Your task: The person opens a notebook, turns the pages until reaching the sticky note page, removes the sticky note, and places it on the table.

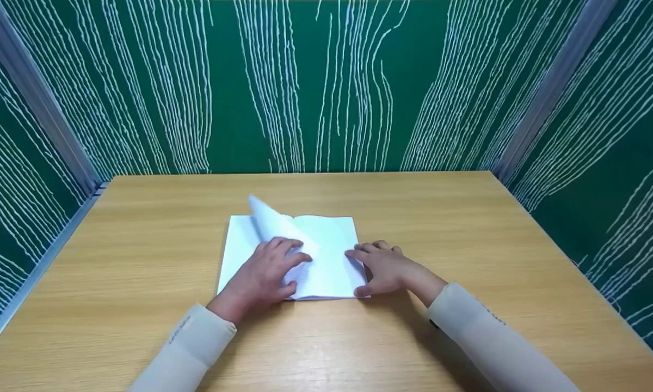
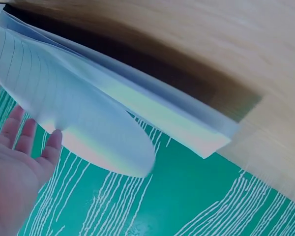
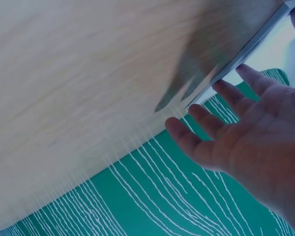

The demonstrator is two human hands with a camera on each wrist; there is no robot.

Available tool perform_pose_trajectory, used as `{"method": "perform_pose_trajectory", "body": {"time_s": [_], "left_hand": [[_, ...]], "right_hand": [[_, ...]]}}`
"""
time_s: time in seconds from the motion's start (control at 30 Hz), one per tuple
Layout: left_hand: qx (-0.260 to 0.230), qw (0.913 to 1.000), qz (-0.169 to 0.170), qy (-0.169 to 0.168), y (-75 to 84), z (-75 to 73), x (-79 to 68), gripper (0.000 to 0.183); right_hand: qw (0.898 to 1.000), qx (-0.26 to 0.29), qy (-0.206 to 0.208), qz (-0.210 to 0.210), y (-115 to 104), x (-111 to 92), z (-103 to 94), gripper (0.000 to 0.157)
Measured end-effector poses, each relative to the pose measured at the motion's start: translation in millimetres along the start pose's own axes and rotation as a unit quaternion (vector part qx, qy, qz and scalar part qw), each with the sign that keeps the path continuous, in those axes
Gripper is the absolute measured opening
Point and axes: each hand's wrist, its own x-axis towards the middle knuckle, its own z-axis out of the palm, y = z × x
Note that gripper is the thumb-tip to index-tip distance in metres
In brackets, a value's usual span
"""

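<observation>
An open notebook (image 1: 332, 239) with white pages lies on the table. One lined page (image 2: 83, 103) stands lifted and curved over the left half, its far corner raised. My left hand (image 1: 269, 269) is over the middle of the notebook, fingers spread and loosely bent against that turning page. In the left wrist view the fingertips touch the page's surface without pinching it. At the right edge of the notebook is my right hand (image 1: 383, 267), fingers extended, with the thumb and fingertips resting on the right page's margin.
The wooden table (image 1: 326, 348) extends around the notebook on all sides. Green panels (image 1: 326, 87) with white wavy lines stand behind it and at both sides, joined by grey metal posts (image 1: 555, 87).
</observation>
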Motion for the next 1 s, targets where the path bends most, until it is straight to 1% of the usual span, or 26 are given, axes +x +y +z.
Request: {"method": "perform_pose_trajectory", "body": {"time_s": [0.2,0.4,0.47,0.6,0.7,0.83,1.0], "left_hand": [[0.016,0.9994,-0.029,-0.001,-4.8,0.5,-2.2,0.042],[0.021,0.9985,-0.050,-0.001,-6.2,0.2,-5.0,0.039],[0.028,0.9976,-0.062,-0.012,-7.0,0.3,-6.5,0.036],[0.049,0.9931,-0.095,-0.048,-9.6,0.3,-9.6,0.025],[0.057,0.9892,-0.115,-0.070,-11.1,-0.3,-10.2,0.022],[0.054,0.9857,-0.136,-0.084,-10.9,-2.4,-9.6,0.025],[0.039,0.9840,-0.151,-0.087,-8.4,-3.7,-7.1,0.021]], "right_hand": [[1.000,0.005,0.006,0.007,-1.2,-0.7,-0.4,0.084],[1.000,-0.003,0.005,0.019,-2.5,-0.3,-1.2,0.085],[1.000,-0.002,0.005,0.020,-2.6,-0.1,-0.7,0.085],[1.000,-0.002,0.008,0.012,-1.2,0.8,2.0,0.085],[1.000,-0.005,0.012,0.007,0.4,1.0,3.9,0.086],[1.000,-0.008,0.016,0.005,0.8,0.0,3.6,0.086],[1.000,-0.008,0.018,0.002,-0.6,-0.8,1.9,0.085]]}}
